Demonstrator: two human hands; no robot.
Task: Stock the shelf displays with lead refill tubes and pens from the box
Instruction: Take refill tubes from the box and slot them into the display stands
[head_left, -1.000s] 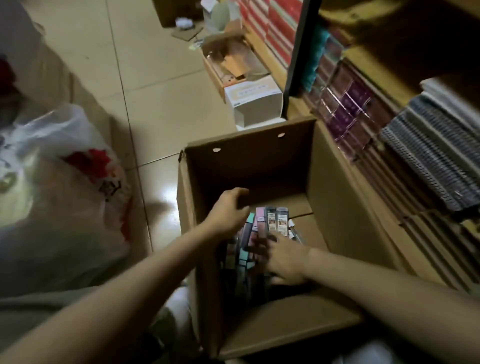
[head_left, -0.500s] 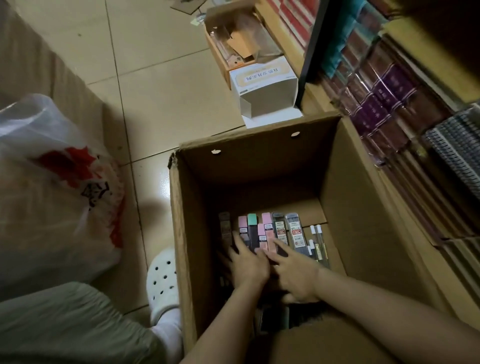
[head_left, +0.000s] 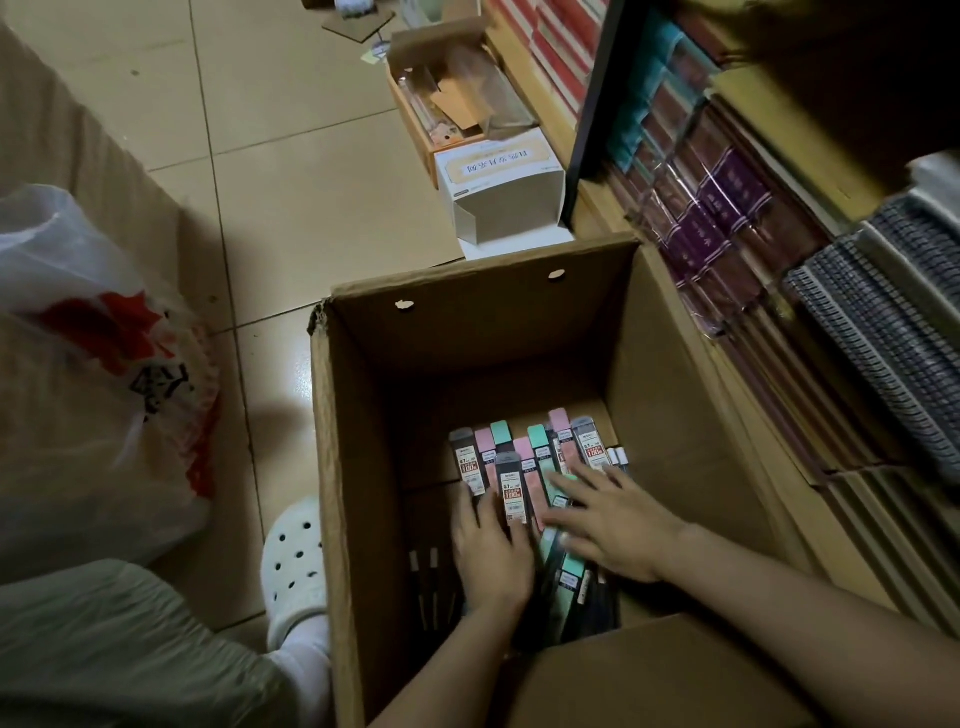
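Head view looks down into an open cardboard box (head_left: 363, 467) on the floor, and the box serves as the landmark. At its bottom lies a loose layer of lead refill tubes (head_left: 511, 493), flat packets with pink, green and grey caps, fanned toward the far wall. Thin pens (head_left: 423, 582) lie beside them near the left wall. The left hand (head_left: 491, 556) rests on the packets with its fingers curled around the near end of one grey-capped tube, so that grip looks closed on a tube. The right hand (head_left: 608, 525) lies flat with straight fingers spread over the pile, holding nothing.

These packets are probably light, stiff and smooth, likely to slide over each other; gathering several side by side and pinching across their long edges near the middle should keep them squared. The box is deep with tall walls, so lifting straight up through the open top seems safest; the near flap crowds the forearms.

Right of the box, touching it, stands the shelf (head_left: 779, 322), packed with wrapped stock. Beyond the far wall sits a white carton (head_left: 498, 192). Left of the box are a plastic bag (head_left: 93, 389) and a white shoe (head_left: 293, 561).
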